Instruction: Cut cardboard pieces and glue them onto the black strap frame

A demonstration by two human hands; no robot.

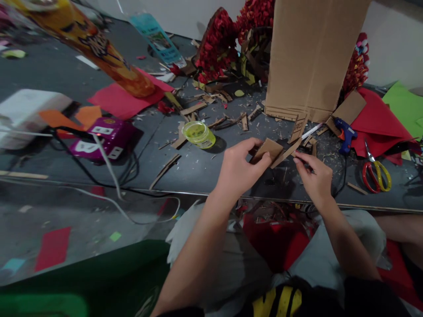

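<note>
My left hand (241, 167) grips a small piece of cardboard (271, 149) between thumb and fingers, above the front of the dark table. Just right of it, my right hand (312, 171) pinches the end of a narrow cardboard strip (287, 153), which slants across toward the held piece. Whether the two pieces touch or are joined, I cannot tell. Behind my hands stands a tall cardboard panel (313, 61). A blue glue gun (346, 134) and scissors (376, 174) with red and yellow handles lie to the right of my right hand.
A clear tub with yellow-green contents (198, 134) sits left of my hands among cardboard scraps. Farther left are a purple power strip (102, 138) with cables, an orange bottle (109, 53) and a blue-labelled bottle (160, 39). Red flower-like decorations (218, 44) stand behind.
</note>
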